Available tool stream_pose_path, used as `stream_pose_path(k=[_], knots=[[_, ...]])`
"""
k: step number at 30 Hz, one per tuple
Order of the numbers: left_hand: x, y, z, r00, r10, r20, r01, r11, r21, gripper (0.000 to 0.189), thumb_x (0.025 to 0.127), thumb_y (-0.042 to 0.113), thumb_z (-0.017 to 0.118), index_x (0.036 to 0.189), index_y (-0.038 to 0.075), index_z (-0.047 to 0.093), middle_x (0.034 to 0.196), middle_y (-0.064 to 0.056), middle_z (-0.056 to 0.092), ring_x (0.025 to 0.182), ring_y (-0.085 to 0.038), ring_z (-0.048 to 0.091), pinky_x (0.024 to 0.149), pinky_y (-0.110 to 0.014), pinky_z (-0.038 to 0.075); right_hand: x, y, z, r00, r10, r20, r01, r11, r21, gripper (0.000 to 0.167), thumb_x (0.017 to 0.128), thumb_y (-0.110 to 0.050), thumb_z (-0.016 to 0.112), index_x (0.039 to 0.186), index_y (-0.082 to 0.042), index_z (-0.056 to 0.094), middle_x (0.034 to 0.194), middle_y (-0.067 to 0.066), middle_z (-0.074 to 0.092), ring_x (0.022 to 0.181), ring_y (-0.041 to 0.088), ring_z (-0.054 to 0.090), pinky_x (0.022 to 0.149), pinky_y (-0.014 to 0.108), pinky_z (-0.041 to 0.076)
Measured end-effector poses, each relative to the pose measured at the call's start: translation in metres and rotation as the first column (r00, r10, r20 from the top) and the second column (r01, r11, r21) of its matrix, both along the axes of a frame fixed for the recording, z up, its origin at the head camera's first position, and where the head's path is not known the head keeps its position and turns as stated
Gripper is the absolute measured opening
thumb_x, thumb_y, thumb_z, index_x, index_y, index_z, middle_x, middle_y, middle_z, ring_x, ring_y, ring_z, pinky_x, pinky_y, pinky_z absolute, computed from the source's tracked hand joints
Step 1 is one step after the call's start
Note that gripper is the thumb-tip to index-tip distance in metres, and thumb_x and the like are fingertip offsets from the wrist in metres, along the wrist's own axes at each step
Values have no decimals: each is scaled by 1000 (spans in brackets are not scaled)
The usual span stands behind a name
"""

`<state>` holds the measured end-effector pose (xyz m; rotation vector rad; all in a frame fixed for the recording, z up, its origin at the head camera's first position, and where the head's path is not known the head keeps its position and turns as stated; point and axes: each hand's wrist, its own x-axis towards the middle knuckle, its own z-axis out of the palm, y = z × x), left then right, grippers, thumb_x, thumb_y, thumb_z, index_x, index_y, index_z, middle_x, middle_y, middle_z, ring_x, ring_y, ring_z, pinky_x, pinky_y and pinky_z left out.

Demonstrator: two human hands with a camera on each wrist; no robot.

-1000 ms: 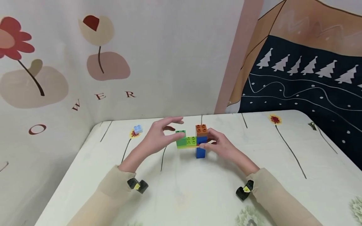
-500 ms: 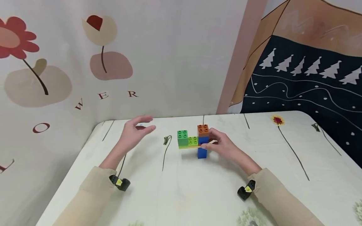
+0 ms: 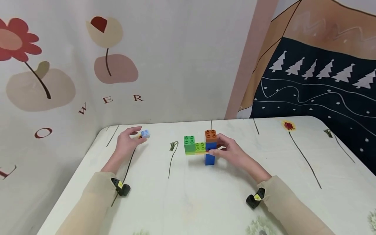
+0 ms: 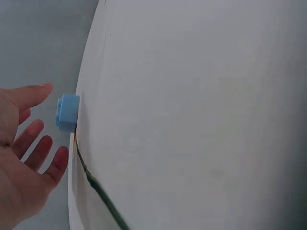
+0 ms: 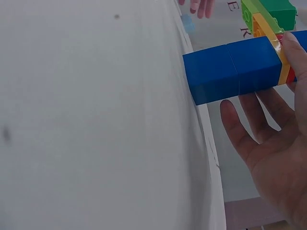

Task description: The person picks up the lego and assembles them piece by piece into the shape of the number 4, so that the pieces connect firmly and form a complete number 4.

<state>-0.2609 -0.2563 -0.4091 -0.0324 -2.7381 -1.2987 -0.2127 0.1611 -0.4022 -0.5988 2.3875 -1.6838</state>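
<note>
In the head view my left hand (image 3: pixel 127 143) reaches beside a light blue toy brick (image 3: pixel 145 133) on the table, thumb and fingers spread apart. The left wrist view shows a gap between that hand and the brick's studded side. My right hand (image 3: pixel 232 150) pinches a structure of toy bricks by its column. Blue bricks (image 3: pixel 210 159) form the column's lower part, and an orange-brown brick (image 3: pixel 211 136) tops it. Out to the left juts a lime green piece (image 3: pixel 200 147) bearing a green brick (image 3: pixel 189 145). In the right wrist view, the thumb (image 5: pixel 295 50) presses near the yellow and red layers.
A white tablecloth (image 3: pixel 188 195) printed with flowers and stems covers the table. Behind its far edge hangs a pale curtain (image 3: pixel 182 65) with printed flowers and letters. A dark tree-patterned cloth (image 3: pixel 317 88) hangs at the right.
My left hand has left the green brick and moved left, then down to the light blue brick. My right hand keeps its hold on the brick structure.
</note>
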Motion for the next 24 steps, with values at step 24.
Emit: stream_pose_path(k=[24], knots=[[-29, -3, -2, 993, -91, 77, 101, 985, -141, 49, 95, 6, 72, 138, -10, 56, 128, -31, 61, 116, -42, 58, 94, -49, 50, -2, 2, 0, 1000, 4, 23, -5, 1000, 20, 39, 98, -16, 73, 132, -5, 59, 120, 11, 67, 114, 31, 61, 89, 37, 52]])
